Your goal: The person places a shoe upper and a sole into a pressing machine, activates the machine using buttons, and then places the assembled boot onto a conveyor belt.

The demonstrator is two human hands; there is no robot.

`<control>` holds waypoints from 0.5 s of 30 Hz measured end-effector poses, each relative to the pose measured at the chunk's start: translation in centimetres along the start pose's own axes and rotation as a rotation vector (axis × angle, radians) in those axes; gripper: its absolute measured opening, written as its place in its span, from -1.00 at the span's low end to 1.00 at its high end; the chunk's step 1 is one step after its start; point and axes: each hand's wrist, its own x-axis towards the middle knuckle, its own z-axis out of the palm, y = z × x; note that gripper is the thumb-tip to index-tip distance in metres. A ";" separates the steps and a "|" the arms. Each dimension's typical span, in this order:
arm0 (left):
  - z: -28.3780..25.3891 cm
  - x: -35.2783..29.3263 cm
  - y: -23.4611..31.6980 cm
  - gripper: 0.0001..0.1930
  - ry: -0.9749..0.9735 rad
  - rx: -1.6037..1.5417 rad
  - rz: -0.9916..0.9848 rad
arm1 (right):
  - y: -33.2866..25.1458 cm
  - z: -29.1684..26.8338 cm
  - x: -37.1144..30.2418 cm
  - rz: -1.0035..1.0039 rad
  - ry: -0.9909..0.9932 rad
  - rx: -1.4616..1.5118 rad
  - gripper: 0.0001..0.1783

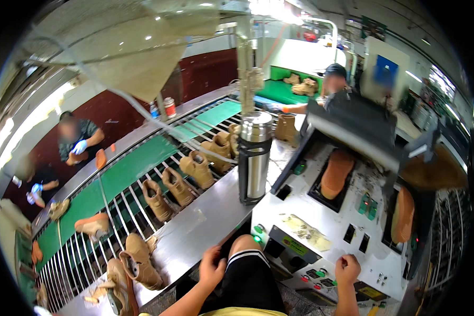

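Note:
My left hand is curled closed beside my knee, near the metal table's front edge, with nothing visible in it. My right hand makes a fist just over the front edge of a white machine, and nothing shows in it. In the machine's left bay lies an orange-brown sole, beneath a raised dark lid. Another sole stands in the right bay. Green-lit buttons sit between the bays, and more buttons line the front by my right hand.
A steel thermos in a black holder stands on the metal table. Tan boots line the roller conveyor with its green belt; more boots sit near left. Co-workers work across the conveyor; another person stands behind the machine.

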 end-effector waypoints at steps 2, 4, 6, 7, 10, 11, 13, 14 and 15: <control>-5.0 -4.0 1.1 -0.45 0.365 0.430 0.083 | 1.2 0.3 -0.6 -0.040 -0.029 0.007 -0.95; -9.7 -8.4 -0.7 -0.40 0.492 0.787 0.344 | 1.5 0.8 -1.4 -0.110 0.030 -0.069 -0.95; -12.6 -11.7 -2.0 -0.33 0.655 0.716 0.130 | 0.6 1.0 -1.5 -0.088 0.009 -0.080 -0.95; -13.8 -12.7 -2.4 -0.21 0.696 0.797 -0.025 | 0.4 0.9 -1.6 -0.061 -0.011 -0.123 -0.93; -15.9 -12.8 -6.2 -0.09 0.868 0.522 -0.254 | 0.7 1.7 -1.6 -0.044 0.029 -0.146 -0.87; -16.2 -11.4 -6.5 -0.07 0.902 0.240 -0.299 | 1.2 1.7 -1.6 -0.037 -0.004 -0.146 -0.91; -17.1 -9.2 -9.4 -0.09 0.889 0.013 -0.332 | 2.4 1.8 -1.6 -0.023 -0.057 -0.147 -0.96; -17.3 -7.7 -10.2 -0.13 0.840 0.057 -0.330 | 3.6 1.7 -1.7 0.010 -0.020 -0.069 -0.90; -16.4 -6.6 -10.8 -0.18 0.901 0.082 -0.335 | 4.8 1.6 -1.9 0.045 0.017 0.007 -0.82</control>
